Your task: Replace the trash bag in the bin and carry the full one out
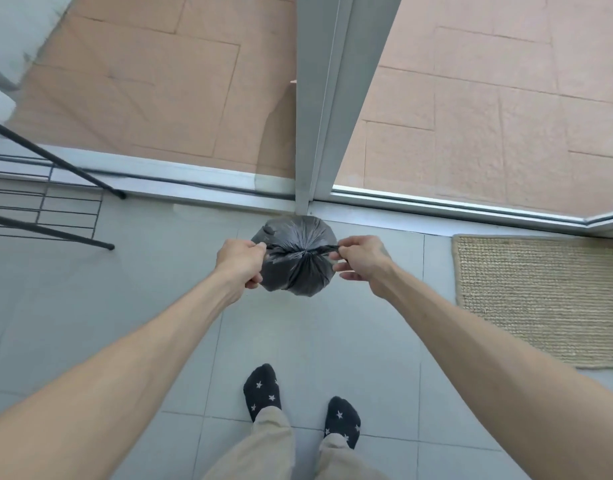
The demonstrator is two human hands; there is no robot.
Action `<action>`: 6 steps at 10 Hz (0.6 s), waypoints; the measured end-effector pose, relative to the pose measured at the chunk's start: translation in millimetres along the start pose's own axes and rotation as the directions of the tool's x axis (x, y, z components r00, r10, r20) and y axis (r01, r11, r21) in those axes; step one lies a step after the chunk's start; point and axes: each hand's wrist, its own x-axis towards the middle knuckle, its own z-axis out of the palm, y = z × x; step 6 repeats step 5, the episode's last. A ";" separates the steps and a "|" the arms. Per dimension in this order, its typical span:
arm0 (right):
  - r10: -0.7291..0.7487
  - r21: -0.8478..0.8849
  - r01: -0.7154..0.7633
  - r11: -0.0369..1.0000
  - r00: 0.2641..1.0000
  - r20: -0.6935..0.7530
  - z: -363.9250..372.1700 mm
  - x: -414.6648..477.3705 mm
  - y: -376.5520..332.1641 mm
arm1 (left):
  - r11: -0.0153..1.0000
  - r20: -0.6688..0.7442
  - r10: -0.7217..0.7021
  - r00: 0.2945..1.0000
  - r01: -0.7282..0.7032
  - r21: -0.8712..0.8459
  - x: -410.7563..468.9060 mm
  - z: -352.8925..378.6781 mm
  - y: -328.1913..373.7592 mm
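Note:
A full dark grey trash bag (298, 237) hangs in front of me above the grey tiled floor, close to the sliding door's frame. Its top is gathered into a knot at the centre. My left hand (241, 259) is closed on the bag's left tail. My right hand (362, 259) pinches the right tail. The two tails are stretched taut, one to each side of the knot. No bin is in view.
A white sliding door frame (318, 98) stands just beyond the bag, open on its right side onto a terracotta tiled terrace (488, 98). A woven mat (540, 296) lies at the right. A black wire rack (48, 202) stands at the left. My socked feet (263, 389) are below.

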 end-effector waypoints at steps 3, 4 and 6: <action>0.015 0.015 -0.015 1.000 0.999 -0.041 20.8 57.0 24.6 | 0.998 -0.058 -0.011 0.998 0.008 -0.058 60.4 20.2 -26.9; 0.017 0.007 -0.017 1.000 0.999 -0.047 22.9 58.3 30.6 | 0.997 -0.057 -0.019 0.998 0.014 -0.075 62.6 20.5 -30.4; 0.011 -0.011 -0.012 1.000 0.998 -0.059 22.7 52.4 34.6 | 0.998 -0.062 -0.017 0.998 0.013 -0.065 55.6 18.8 -31.3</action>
